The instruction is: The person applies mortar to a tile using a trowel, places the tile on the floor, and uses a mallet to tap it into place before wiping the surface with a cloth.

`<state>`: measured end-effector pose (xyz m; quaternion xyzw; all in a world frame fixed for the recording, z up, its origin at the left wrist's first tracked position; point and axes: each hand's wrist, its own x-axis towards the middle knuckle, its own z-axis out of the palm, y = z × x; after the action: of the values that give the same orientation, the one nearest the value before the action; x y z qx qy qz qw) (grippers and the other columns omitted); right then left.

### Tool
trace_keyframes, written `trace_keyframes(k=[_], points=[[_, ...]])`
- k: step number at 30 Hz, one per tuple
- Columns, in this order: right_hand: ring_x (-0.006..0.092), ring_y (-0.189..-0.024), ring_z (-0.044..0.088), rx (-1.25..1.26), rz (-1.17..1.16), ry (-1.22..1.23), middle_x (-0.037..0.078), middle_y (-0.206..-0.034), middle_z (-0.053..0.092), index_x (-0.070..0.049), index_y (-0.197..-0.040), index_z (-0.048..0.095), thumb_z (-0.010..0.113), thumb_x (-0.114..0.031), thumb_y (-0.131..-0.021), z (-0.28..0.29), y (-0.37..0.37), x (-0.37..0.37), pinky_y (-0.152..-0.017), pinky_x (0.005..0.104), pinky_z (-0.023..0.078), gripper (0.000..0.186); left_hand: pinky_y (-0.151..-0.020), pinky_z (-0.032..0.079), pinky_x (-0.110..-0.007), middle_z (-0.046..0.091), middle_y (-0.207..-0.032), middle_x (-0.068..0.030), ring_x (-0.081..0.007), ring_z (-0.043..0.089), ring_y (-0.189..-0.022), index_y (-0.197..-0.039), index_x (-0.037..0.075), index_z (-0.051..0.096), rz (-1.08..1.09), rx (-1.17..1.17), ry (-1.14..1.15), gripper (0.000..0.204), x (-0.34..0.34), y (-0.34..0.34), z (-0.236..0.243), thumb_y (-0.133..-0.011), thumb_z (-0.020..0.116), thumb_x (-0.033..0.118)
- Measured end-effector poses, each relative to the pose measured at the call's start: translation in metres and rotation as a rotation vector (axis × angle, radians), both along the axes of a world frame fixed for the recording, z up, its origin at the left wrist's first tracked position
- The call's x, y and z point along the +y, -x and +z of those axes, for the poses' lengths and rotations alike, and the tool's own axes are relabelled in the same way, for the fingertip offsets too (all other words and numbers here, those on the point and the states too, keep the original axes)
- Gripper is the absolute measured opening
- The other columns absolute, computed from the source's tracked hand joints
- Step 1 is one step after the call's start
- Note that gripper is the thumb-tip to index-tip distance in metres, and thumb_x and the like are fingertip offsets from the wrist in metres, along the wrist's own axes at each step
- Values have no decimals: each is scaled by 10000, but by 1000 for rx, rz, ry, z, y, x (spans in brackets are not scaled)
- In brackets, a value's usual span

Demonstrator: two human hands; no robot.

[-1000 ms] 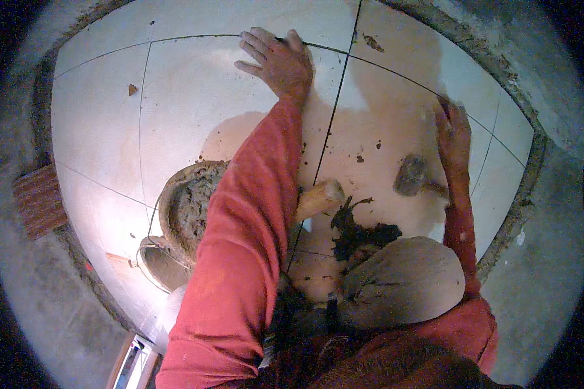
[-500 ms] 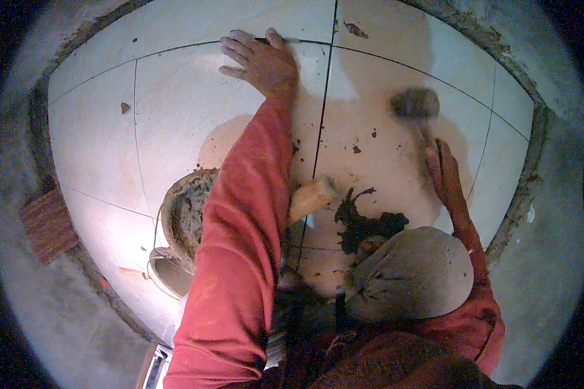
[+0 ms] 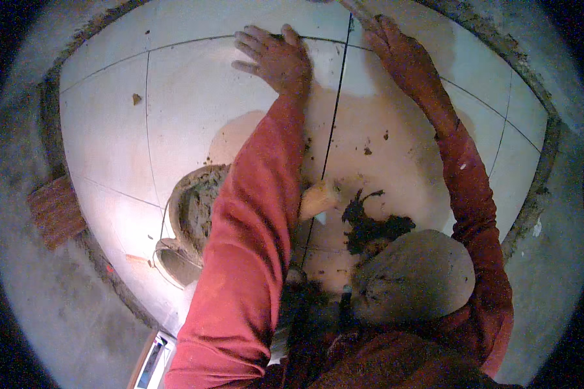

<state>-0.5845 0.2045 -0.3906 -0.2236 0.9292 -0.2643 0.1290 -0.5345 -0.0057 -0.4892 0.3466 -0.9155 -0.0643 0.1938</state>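
The tile [image 3: 194, 110] under the left hand [image 3: 276, 59] is large, pale and glossy, laid flat, its right edge on the dark joint [image 3: 331, 129]. The hand lies palm down, fingers spread, on its far right corner. Right of the joint lies a matching tile [image 3: 396, 149], speckled with dark mortar crumbs; the right hand [image 3: 399, 52] presses flat on its far end, just beside the joint.

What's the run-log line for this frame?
left hand: flat on tile | right hand: flat on adjacent tile | mortar pan: beside left arm
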Motion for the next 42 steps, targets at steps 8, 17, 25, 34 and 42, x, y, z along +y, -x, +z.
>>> trace_keyframes(k=[8, 17, 25, 34, 42], points=[[489, -892, 677, 236, 136, 0, 282, -960, 701, -42, -1329, 492, 509, -442, -1045, -9, 8, -6, -793, 589, 526, 490, -1172, 119, -719, 315, -1596, -303, -445, 239, -1517, -1515, -98, 332, 10, 38, 29, 778, -4, 7, -11, -1048, 374, 523], [491, -868, 664, 185, -29, 90, 229, -953, 703, -91, -1309, 504, 523, -412, -1044, 2, -10, -9, -737, 603, 531, 417, -1166, 127, -729, 342, -1584, -302, -446, 252, -1511, -1518, -100, 329, -1, -10, 121, 781, -4, -2, -16, -1052, 375, 525], [476, -905, 673, 81, -14, -91, 240, -1016, 696, -67, -1288, 502, 523, -395, -1046, 10, -21, -7, -772, 582, 535, 408, -1152, 103, -753, 288, -1605, -318, -468, 219, -1517, -1531, -98, 302, -26, 8, 44, 787, -3, -8, -15, -1056, 354, 527], [475, -960, 673, 120, 17, -150, 253, -1045, 697, -54, -1309, 499, 507, -437, -1049, -5, -14, 3, -817, 560, 548, 463, -1139, 90, -772, 273, -1603, -331, -488, 194, -1518, -1521, -99, 313, -58, 42, -11, 780, -2, -7, -11, -1058, 347, 528], [492, -1028, 656, 51, 95, -216, 295, -1209, 654, -57, -1386, 460, 498, -421, -1054, -6, -5, 8, -858, 559, 544, 494, -1149, 97, -762, 309, -1600, -301, -452, 223, -1520, -1517, -98, 322, -42, 34, 39, 750, -5, 2, -7, -1064, 353, 499]])
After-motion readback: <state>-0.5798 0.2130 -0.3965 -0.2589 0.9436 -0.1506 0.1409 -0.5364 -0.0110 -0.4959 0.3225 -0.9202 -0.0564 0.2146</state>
